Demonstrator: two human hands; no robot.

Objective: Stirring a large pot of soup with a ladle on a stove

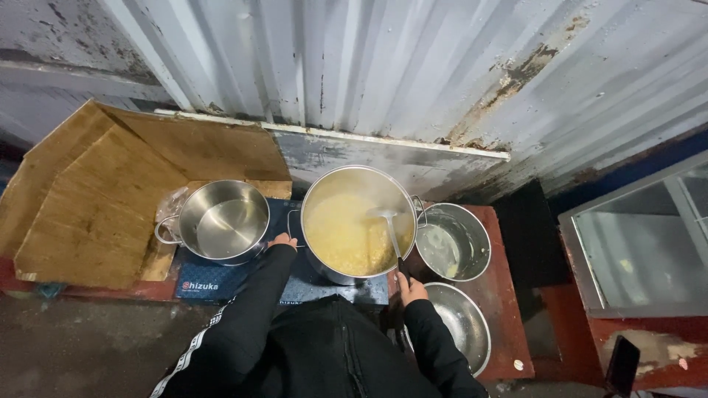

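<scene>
Nearest to me, my right hand (411,289) has its fingers wrapped round the dark handle of the ladle (391,234), just beside an empty steel bowl (461,324). My left hand (282,241) rests against the rim of the big pot (359,221); can't tell how its fingers sit. The ladle's bowl end sits in the yellow mash in that pot, between an empty smaller pot (223,220) and a steel bucket (456,242). Corrugated wall (413,66) behind.
</scene>
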